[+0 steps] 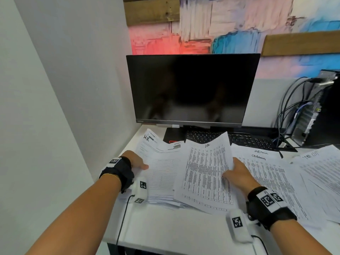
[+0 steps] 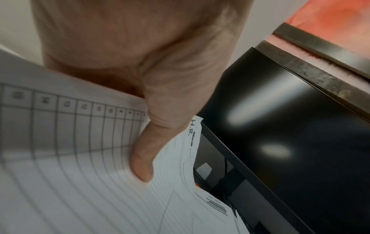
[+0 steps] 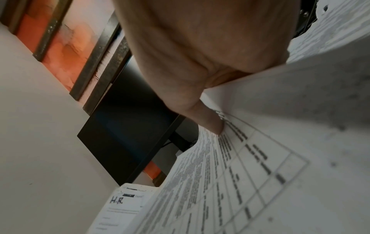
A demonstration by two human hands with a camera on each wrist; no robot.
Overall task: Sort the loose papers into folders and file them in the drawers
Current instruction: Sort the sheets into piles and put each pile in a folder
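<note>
A stack of forms marked "H.R." (image 1: 161, 170) lies at the left of the white desk (image 1: 174, 230). My left hand (image 1: 136, 161) holds its left edge, thumb (image 2: 142, 159) on top and fingers hidden beneath. My right hand (image 1: 237, 173) pinches the right edge of a densely printed table sheet (image 1: 206, 172), thumb (image 3: 210, 123) on top, holding it raised and slanted over the H.R. stack (image 3: 122, 210). More sheets marked "admin" (image 1: 265, 162) lie spread to the right. No folder or drawer is in view.
A dark monitor (image 1: 191, 89) stands behind the papers, with a black keyboard (image 1: 239, 138) under it. A small computer with cables (image 1: 311, 111) stands at the back right. A white wall (image 1: 46, 107) closes the left side. Bare desk lies near the front edge.
</note>
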